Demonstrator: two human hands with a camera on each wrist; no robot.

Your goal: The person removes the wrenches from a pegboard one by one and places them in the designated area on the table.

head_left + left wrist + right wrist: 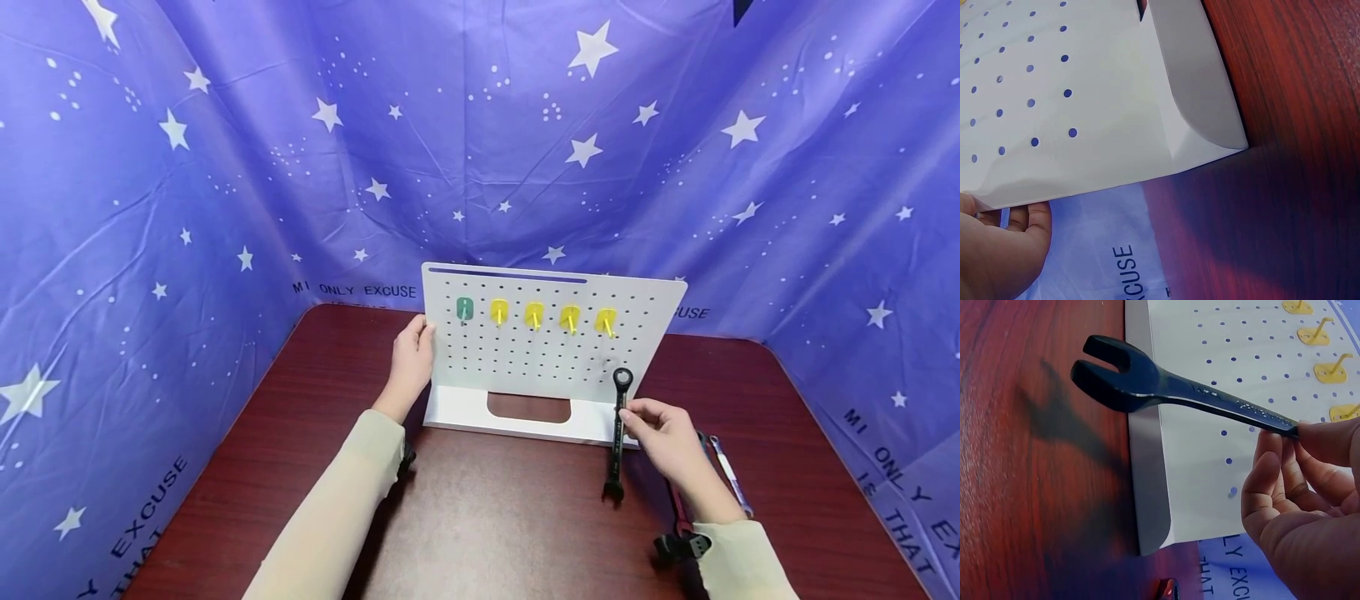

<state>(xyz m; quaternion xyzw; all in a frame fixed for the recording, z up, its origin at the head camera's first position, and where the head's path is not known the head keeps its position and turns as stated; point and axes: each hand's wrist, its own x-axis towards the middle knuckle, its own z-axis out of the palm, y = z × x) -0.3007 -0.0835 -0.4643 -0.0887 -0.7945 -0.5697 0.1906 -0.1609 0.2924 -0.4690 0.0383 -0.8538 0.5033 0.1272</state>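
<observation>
A white pegboard (525, 358) stands upright on the table with one green hook (465, 308) and a row of yellow hooks (534, 316) near its top. My left hand (412, 354) grips the board's left edge; in the left wrist view the fingers (1040, 219) curl behind that edge. Between thumb and fingers my right hand (667, 437) pinches a black combination wrench (618, 433), ring end up and open end down, in front of the board's lower right corner. The right wrist view shows the wrench's open jaw above the table, with its shadow below.
Right of the board, partly behind the right forearm, lie a silver wrench (731, 475) and a red-handled tool (678, 512). The dark red wooden table (480, 517) is enclosed by purple star-patterned curtains (465, 150) at the back and sides.
</observation>
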